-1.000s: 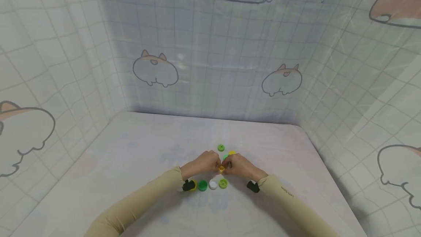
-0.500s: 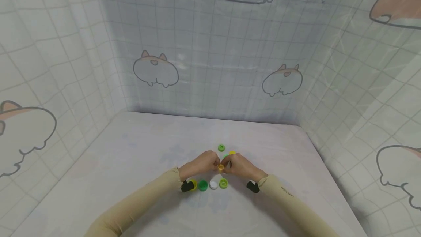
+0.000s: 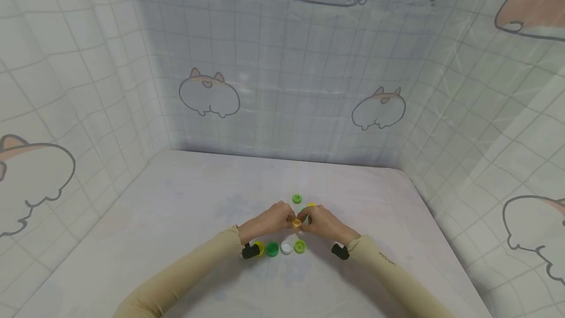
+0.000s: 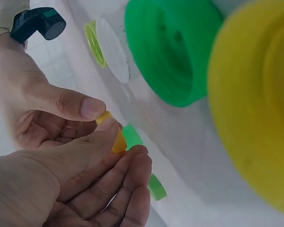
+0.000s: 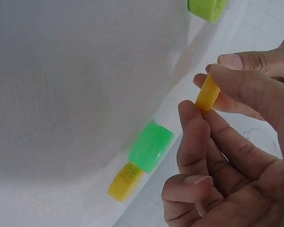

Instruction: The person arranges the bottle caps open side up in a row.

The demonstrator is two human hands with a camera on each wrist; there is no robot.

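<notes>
Pinching a small, round, orange-yellow plastic cap (image 5: 207, 94) from opposite sides with left hand (image 3: 278, 216) and right hand (image 3: 324, 223), above the pale tabletop (image 3: 247, 180); holding it beyond a round white plastic cap (image 3: 286, 248) and a round lime-green plastic cap (image 3: 299, 246).

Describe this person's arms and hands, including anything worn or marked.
Both arms wear long beige sleeves. The left sleeve shows no lettering; the right sleeve carries small dark lettering, too small to read. Dark devices sit at the wrists: a left device and a right device, the latter with a green patch. The left hand and right hand are gloveless.
</notes>
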